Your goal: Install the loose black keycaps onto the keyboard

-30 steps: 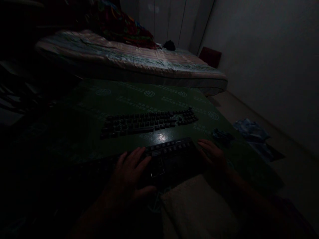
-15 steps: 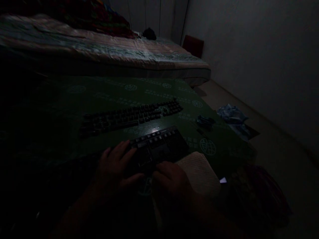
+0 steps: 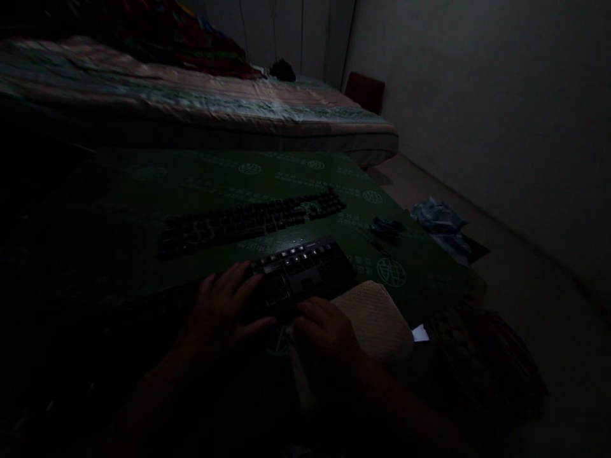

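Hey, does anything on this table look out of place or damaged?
Yes: dark keycaps lie in rows on the green tabletop beyond the keyboard, instead of sitting on it; its right part looks partly bare. It's too dark to tell any damage.

Bare left hand (image 3: 226,305) is palm-down, fingers (image 3: 235,278) spread, thumb (image 3: 258,327) poking toward the bare right hand (image 3: 327,331), which is knuckles-up and curled under. Both forearms (image 3: 386,388) angle inward, pretty dim from where I'm standing.

Dim room, striped bed (image 3: 286,117) beside pale wall (image 3: 477,95).
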A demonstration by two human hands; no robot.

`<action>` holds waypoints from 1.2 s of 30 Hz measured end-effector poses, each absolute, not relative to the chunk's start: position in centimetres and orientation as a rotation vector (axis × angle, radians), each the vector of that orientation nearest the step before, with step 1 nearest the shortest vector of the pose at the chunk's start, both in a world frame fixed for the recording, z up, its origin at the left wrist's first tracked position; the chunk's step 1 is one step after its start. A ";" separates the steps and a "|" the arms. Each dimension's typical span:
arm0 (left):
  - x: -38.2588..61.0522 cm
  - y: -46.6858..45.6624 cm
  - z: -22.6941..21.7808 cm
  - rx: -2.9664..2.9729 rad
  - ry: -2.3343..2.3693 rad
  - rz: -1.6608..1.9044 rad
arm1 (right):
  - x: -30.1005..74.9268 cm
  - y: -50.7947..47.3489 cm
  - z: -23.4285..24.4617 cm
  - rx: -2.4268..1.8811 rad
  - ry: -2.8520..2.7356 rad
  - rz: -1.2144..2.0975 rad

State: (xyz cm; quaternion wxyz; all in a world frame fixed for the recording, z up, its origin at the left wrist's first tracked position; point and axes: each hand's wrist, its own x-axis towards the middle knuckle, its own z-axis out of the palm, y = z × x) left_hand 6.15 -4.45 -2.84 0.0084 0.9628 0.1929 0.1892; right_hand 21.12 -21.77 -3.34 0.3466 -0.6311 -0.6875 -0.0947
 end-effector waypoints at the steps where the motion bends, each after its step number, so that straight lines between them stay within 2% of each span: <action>1: 6.2 -4.5 -2.7 3.010 0.602 0.587 | 21.2 -21.8 -3.4 -1.635 -1.784 -0.243; 36: 6.0 -4.9 -2.6 3.045 0.595 0.548 | 21.2 -21.8 -3.2 -1.621 -1.754 -0.225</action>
